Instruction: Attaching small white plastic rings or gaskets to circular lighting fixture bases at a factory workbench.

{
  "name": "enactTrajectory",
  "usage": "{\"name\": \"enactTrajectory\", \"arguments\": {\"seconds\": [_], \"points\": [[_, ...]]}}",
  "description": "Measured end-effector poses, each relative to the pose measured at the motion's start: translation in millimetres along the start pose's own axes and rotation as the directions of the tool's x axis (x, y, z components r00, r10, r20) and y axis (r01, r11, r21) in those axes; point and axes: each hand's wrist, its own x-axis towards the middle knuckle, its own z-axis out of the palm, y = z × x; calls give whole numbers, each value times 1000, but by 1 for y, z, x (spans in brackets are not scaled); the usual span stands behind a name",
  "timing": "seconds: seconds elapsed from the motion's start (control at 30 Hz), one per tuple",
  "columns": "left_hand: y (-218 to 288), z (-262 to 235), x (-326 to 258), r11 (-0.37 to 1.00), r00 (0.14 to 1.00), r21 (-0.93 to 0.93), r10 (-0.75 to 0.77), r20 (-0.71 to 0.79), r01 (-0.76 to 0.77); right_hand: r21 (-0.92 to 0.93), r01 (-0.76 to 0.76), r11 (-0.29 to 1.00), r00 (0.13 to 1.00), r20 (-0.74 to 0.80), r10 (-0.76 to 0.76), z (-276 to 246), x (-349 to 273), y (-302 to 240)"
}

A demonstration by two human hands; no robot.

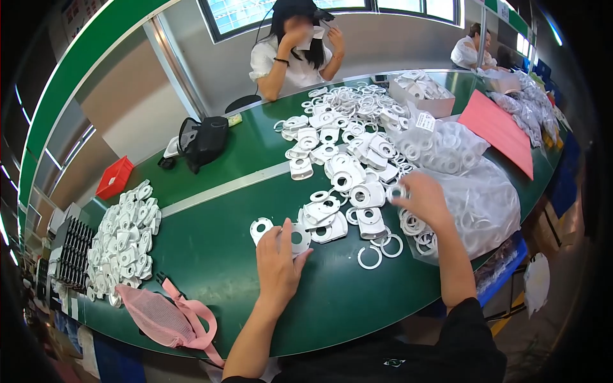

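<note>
Near the middle of the table, my left hand point(279, 262) is closed on a white plastic plate point(301, 239) with a round hole, standing partly between thumb and fingers. Another white holed piece point(260, 227) shows just left of these fingers. My right hand point(423, 198), at the right of the pile, pinches a white ring point(395, 192) at its fingertips. Between the hands lie white holed plates point(370, 223), some stacked on each other. Nearer to me are a few loose white rings point(369, 257), one with a gap in it.
Clear plastic bags of white rings point(482, 204) lie at the right. Behind them are a pink sheet point(498, 131) and a white box point(424, 102). A heap of plates point(124, 239), a red bin point(115, 177) and a pink mesh bag point(159, 316) are at the left. One person point(297, 54) sits opposite.
</note>
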Motion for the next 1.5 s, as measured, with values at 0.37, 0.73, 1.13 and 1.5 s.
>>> {"name": "enactTrajectory", "arguments": {"seconds": [0.37, 0.73, 1.13, 1.5], "points": [[23, 25, -22, -551, 710, -551, 112, 695, 626, 633, 461, 622, 752, 94, -652, 37, -46, -95], [9, 22, -16, -347, 719, -741, -220, 660, 574, 465, 469, 750, 743, 251, -620, 24, -22, -56], [5, 28, -20, -345, 729, -707, -88, 679, 617, 843, 11, 537, 941, 174, -292, 34, -22, -70], [8, 23, -18, -302, 701, -684, -66, 710, 664, 746, 467, 475, 837, -199, -510, 62, -39, -96]]}}
